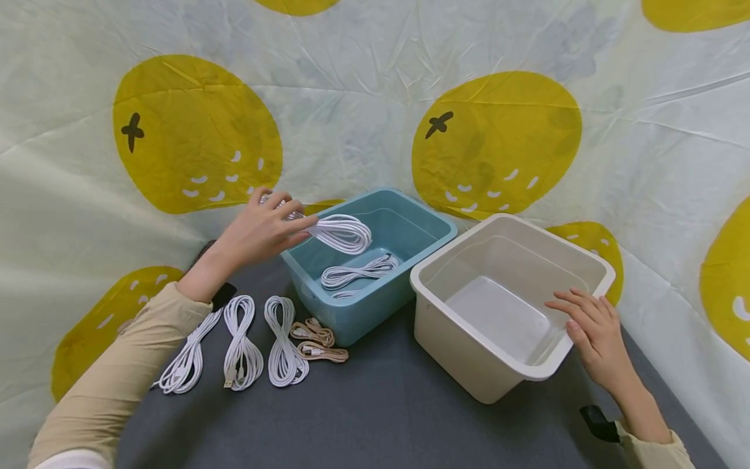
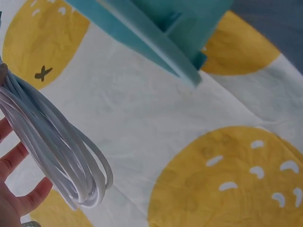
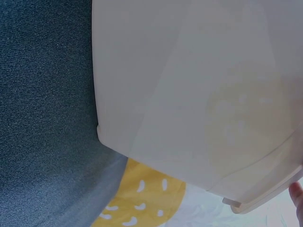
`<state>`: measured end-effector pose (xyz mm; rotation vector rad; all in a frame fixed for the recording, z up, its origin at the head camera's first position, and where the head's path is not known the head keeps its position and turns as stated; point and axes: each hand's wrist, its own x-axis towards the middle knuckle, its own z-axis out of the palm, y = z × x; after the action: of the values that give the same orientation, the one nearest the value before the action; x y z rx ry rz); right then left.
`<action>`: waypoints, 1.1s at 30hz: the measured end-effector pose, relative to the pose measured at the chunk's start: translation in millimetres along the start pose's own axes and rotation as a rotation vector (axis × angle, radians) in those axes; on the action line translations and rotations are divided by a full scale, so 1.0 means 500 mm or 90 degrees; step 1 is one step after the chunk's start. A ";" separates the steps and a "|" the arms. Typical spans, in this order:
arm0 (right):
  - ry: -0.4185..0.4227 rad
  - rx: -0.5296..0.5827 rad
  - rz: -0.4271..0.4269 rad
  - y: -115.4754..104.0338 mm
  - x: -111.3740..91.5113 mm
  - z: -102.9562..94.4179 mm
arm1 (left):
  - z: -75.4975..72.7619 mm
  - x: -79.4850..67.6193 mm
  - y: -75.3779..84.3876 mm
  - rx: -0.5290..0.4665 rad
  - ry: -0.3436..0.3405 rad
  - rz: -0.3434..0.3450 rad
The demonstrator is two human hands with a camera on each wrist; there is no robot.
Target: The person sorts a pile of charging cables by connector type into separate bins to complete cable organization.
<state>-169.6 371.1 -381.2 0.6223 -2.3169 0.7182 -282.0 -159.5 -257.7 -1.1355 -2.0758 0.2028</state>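
- The left grip (image 1: 266,225), left of the frame's centre, pinches a looped white cable bundle (image 1: 346,234), which appears over the blue bin (image 1: 346,329); its height above the rim is hard to judge.
- The right grip (image 1: 592,332), lower right, rests relaxed on the rim of the beige bin (image 1: 457,352), grasping no cable.
- Within the blue bin lies one white bundle (image 1: 359,271); more white strands (image 1: 346,294) beside it are mostly hidden by the near wall. Those seem to be the part done; the held bundle is not yet set down.
- Left out on the worktop (image 1: 381,417), lower left, are three white bundles (image 1: 286,342) and two small tan ones (image 1: 323,352), seemingly the remainder.
- The left sleeve and strap cover the leftmost bundle's upper end.
- The left wrist view cuts off fingers at its left edge; the right wrist view is mostly beige wall.
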 end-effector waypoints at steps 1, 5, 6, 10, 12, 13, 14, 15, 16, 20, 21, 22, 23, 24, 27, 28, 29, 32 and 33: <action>0.002 0.000 -0.002 0.000 0.000 0.000 | 0.004 0.007 0.000 0.006 0.003 0.002; 0.009 0.003 -0.013 0.000 0.000 0.001 | 0.017 0.034 0.000 0.026 0.012 0.017; 0.010 0.004 -0.014 0.000 0.000 0.002 | 0.020 0.041 0.001 0.028 0.012 0.019; 0.010 0.007 -0.013 0.000 0.000 0.003 | 0.032 0.062 0.005 0.026 0.011 0.016; 0.010 0.005 -0.015 0.000 0.000 0.003 | 0.039 0.071 0.008 0.027 0.008 0.013; 0.010 0.005 -0.014 0.000 0.001 0.003 | 0.042 0.076 0.009 0.027 0.007 0.013; 0.010 0.005 -0.012 0.000 0.001 0.003 | 0.045 0.080 0.010 0.029 0.005 0.014; 0.009 0.004 -0.010 0.001 0.001 0.003 | 0.049 0.084 0.012 0.031 0.003 0.015; 0.010 0.004 -0.011 0.001 0.001 0.003 | 0.052 0.089 0.013 0.031 0.002 0.016; 0.011 0.002 -0.005 0.002 0.001 0.002 | 0.067 0.108 0.016 0.036 -0.014 0.014; 0.011 0.001 -0.005 0.002 0.001 0.002 | 0.071 0.112 0.016 0.036 -0.020 0.013; 0.011 0.000 -0.004 0.002 0.001 0.001 | 0.075 0.116 0.017 0.033 -0.028 0.011; 0.012 0.000 -0.006 0.002 0.001 0.001 | 0.078 0.121 0.017 0.033 -0.036 0.010; 0.012 0.000 -0.007 0.001 0.001 0.001 | 0.082 0.125 0.018 0.030 -0.045 0.009; 0.015 0.002 -0.011 0.000 0.001 0.002 | 0.090 0.137 0.021 0.020 -0.067 0.006; 0.017 0.004 -0.014 0.000 0.001 0.002 | 0.093 0.140 0.021 0.019 -0.072 0.006; 0.019 0.005 -0.018 -0.001 0.002 0.002 | 0.096 0.144 0.022 0.019 -0.076 0.005; 0.026 0.006 -0.028 -0.001 0.003 0.003 | 0.103 0.153 0.024 0.014 -0.086 -0.002; 0.029 0.006 -0.033 -0.001 0.004 0.004 | 0.106 0.155 0.024 0.012 -0.088 -0.004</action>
<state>-171.6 369.3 -380.9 0.6604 -2.2496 0.7119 -335.1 -81.1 -259.1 -1.1304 -2.1929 0.3043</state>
